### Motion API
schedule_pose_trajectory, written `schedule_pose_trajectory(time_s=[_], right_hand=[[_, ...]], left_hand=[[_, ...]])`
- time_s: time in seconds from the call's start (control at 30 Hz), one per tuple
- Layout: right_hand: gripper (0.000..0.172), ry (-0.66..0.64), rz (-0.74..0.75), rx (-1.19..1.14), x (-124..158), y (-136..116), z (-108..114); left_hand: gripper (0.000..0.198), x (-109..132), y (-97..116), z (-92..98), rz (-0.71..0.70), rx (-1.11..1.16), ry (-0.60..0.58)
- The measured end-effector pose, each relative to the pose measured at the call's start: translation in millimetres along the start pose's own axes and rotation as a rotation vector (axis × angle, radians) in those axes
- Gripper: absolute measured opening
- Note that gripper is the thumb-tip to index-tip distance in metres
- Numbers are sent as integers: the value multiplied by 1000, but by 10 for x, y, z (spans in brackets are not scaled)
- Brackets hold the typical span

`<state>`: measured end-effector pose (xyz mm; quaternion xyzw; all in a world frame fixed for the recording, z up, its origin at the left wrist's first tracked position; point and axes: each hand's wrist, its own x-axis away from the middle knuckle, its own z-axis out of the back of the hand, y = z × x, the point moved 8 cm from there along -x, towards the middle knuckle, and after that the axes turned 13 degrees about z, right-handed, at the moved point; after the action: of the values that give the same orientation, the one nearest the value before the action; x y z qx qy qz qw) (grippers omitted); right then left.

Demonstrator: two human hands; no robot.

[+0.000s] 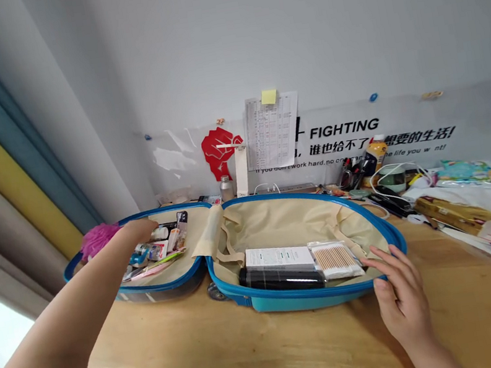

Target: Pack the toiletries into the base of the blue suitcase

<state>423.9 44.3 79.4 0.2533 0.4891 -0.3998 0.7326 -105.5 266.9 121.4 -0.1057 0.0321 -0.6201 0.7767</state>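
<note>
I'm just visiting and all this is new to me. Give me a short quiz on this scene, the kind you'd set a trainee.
1. Which hand is nearer the pink puff: left or right?
2. True or false: the cotton swabs lie in the same half of the open suitcase as the black tube.
3. Fill in the colour: the sticky note on the printed sheet is ____.

Key: 1. The left hand. 2. True. 3. Yellow.
</note>
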Motion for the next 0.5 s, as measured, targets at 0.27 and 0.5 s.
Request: schedule_pose_trajectory(time_s=[0.27, 0.5], right_hand=[[31, 1, -15, -15, -1, -1, -5], [30, 11, -13, -16, -13, -10, 5]], left_hand=[[42, 285, 306, 399, -61, -110, 157], [51, 862, 1634, 1030, -521, 51, 241]])
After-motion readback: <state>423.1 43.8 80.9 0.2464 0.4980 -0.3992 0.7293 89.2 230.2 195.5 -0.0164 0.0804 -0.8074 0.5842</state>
